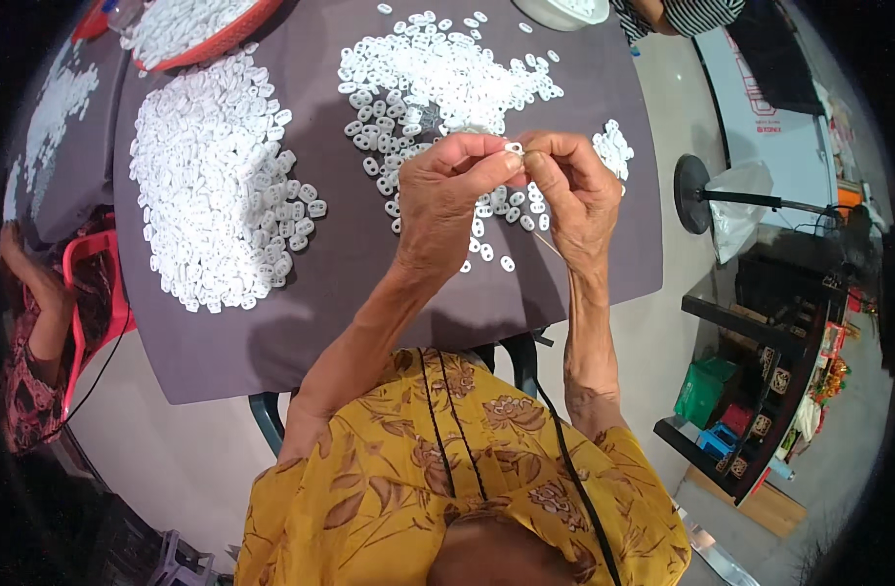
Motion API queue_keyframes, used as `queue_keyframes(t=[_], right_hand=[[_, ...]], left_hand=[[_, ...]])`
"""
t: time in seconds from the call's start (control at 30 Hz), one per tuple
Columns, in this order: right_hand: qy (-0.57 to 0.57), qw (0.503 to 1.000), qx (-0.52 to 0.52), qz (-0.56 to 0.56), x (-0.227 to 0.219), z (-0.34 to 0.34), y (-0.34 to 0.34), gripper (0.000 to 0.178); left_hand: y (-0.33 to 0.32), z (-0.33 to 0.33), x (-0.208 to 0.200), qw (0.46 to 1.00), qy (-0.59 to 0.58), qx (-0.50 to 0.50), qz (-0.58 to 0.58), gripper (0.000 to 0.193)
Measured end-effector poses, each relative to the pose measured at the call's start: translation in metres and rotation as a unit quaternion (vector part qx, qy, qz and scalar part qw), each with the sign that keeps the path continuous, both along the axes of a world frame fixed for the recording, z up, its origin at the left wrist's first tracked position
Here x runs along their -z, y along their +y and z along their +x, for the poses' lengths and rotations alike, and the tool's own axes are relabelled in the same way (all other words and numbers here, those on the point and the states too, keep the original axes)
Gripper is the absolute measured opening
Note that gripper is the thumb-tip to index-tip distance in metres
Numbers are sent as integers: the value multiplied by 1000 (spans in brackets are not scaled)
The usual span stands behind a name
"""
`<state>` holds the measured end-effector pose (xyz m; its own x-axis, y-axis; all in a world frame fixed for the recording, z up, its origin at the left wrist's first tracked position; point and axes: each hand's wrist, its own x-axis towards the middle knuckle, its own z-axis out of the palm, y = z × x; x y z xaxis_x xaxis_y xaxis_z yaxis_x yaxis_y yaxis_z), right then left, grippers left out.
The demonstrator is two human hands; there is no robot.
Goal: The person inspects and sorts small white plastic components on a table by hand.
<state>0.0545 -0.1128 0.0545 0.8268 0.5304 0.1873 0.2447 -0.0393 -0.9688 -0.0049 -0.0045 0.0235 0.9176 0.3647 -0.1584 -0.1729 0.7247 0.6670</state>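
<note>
Grey-purple cloth over a second table (92, 181) at far left, strewn with white ovals (62, 107). Below, a red chair (98, 244) and the bare forearm (45, 303) of a seated person. Next, at the top, a red basket (218, 49), heaped with white ovals. Below the basket, on the main table (340, 293), a broad, thick pile (213, 176) of the same ovals, each with two openings. At centre, a looser pile (447, 78). Over its near side, the left hand (437, 200), thumb and forefinger pinched on a single oval (514, 147). Meeting it, the right hand (582, 200), also pinched on that oval, at its right edge. Under the right hand, a thin pale strand (549, 243), stiff or soft impossible to tell. Above, a white bowl (555, 20) with white ovals inside. Further right, a small pile (613, 148) and a striped sleeve (703, 15). Beyond, a clear bag (742, 200), contents unclear, and a white panel (794, 176) with red lettering, large and small. At lower right, a dark cabinet (735, 325) holding a green box (706, 386) and a blue box (718, 441).
</note>
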Motion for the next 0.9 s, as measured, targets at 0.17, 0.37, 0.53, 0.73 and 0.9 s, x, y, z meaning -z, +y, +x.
queue_keyframes(t=[0.17,0.37,0.53,0.73,0.9], right_hand=[[-22,1000,-5,-11,-1,2,0,7],[-40,999,21,-7,8,1,1,8],[-56,998,30,-11,7,0,4,8],[-81,996,27,-19,17,5,7,6],[40,999,-6,25,7,8,-2,14]], left_hand=[[3,1,0,1000,-3,1,12,10],[2,1,-1,1000,-14,-5,18,9],[1,2,-3,1000,-6,-6,16,9],[0,1,6,1000,-4,-19,8,9],[3,1,-3,999,27,2,-33,13]])
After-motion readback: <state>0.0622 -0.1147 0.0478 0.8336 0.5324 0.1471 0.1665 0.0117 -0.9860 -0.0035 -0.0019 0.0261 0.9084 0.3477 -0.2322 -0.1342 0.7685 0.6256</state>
